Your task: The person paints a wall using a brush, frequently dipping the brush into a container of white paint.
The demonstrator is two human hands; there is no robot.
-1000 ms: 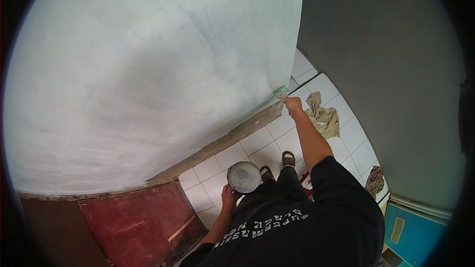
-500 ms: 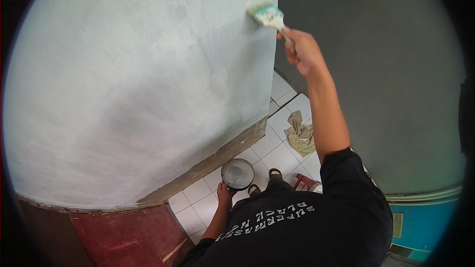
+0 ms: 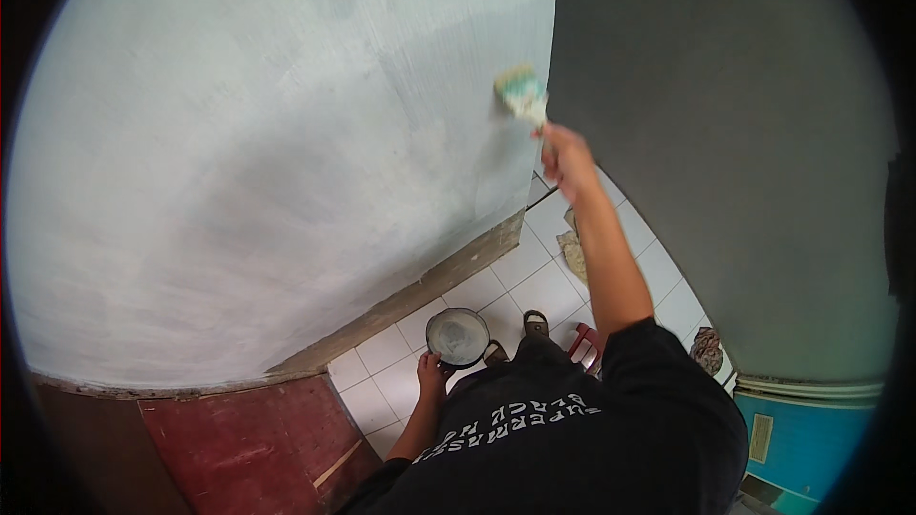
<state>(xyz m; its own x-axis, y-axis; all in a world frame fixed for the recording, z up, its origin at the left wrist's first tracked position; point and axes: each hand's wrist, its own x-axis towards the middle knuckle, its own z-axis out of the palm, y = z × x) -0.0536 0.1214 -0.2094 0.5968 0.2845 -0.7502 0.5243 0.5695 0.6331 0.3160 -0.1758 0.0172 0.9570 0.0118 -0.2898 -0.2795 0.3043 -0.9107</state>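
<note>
My right hand is closed around the handle of a wide paintbrush smeared with white and green. Its bristles are against, or very near, the pale painted wall, close to the wall's right edge. Low down, my left hand grips the rim of a round dark bowl with whitish paint inside. Faint brush streaks and uneven grey patches mark the wall.
A dark grey wall rises on the right. White tiles cover the floor, where a crumpled rag lies partly behind my right arm. A red panel is at lower left, a blue cabinet at lower right.
My right hand has moved down along the wall's right edge with the paintbrush. The left hand still holds the bowl in nearly the same place.
</note>
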